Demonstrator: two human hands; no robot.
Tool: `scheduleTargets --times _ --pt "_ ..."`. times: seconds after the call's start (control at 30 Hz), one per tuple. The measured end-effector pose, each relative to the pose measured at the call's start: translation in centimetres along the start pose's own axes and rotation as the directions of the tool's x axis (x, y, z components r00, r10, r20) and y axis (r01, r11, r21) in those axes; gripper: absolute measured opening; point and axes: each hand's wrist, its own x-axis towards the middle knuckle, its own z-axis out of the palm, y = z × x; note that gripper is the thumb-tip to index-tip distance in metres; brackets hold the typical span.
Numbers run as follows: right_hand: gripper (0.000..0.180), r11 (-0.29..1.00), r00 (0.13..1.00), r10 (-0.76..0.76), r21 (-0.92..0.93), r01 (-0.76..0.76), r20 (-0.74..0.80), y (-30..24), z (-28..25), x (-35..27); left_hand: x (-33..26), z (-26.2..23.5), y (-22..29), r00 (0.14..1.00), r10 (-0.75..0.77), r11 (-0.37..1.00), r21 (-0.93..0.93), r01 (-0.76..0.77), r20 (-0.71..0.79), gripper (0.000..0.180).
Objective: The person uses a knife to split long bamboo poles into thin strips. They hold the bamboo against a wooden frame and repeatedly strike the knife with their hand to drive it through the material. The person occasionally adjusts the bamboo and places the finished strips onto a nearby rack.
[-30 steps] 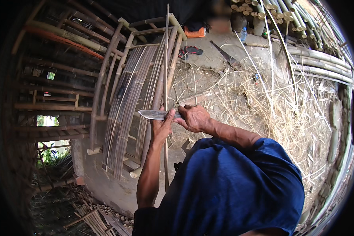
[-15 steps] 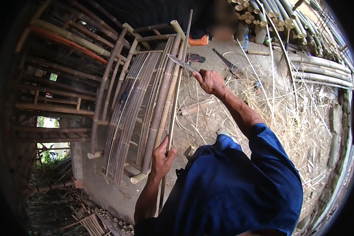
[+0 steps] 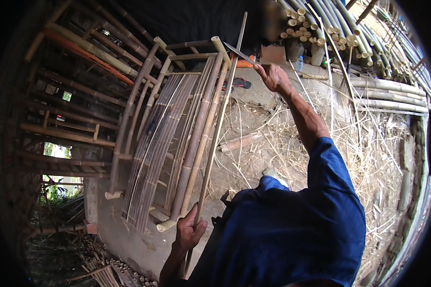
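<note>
My left hand is closed round the lower part of a long, thin bamboo strip, which slants up and away to the far side. My right hand grips a knife with a pointed blade; its handle is mostly hidden in my fingers. The blade crosses the strip near its far end and looks to be touching it. Just left of the strip stands a bamboo bench-like frame with thick poles and a panel of narrow bamboo slats.
Bamboo shavings litter the ground to the right. Cut bamboo poles are stacked at the far right, by a water bottle. A flip-flop lies beyond the strip. More bamboo framework fills the left side.
My right hand and the knife have moved farther away and slightly right, toward the strip's far end. My left hand has come lower, nearer my body, still holding the strip.
</note>
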Motion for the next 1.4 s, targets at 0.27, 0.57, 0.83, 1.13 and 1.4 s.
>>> scheduleTargets --times 0.27,0.57,0.83,1.13,1.4 --pt "0.083 0.962 0.901 0.259 0.175 -0.209 -0.348 4.2 -6.6 7.4 -8.8 -2.5 2.0 0.992 -0.125 0.855 0.508 0.106 0.002 0.053" --pt "0.088 0.938 0.879 0.34 0.048 -0.345 -0.335 11.5 -11.9 6.8 -7.7 -2.7 0.2 0.923 -0.022 0.967 0.225 0.116 -0.383 0.033" --pt "0.073 0.976 0.917 -0.136 0.208 0.06 0.375 -13.4 2.2 -12.7 13.7 -1.8 3.6 0.977 -0.033 0.959 -0.281 -0.028 -0.21 0.044" --pt "0.06 0.863 0.871 -0.48 0.234 0.448 0.104 -15.1 5.9 -16.3 18.1 1.0 2.2 0.978 0.003 0.964 -0.26 -0.058 -0.208 0.055" --pt "0.076 0.981 0.968 -0.187 -0.013 0.192 0.167 -9.7 4.2 -7.3 7.5 1.4 3.2 0.993 -0.034 0.983 -0.182 0.012 -0.116 0.049"
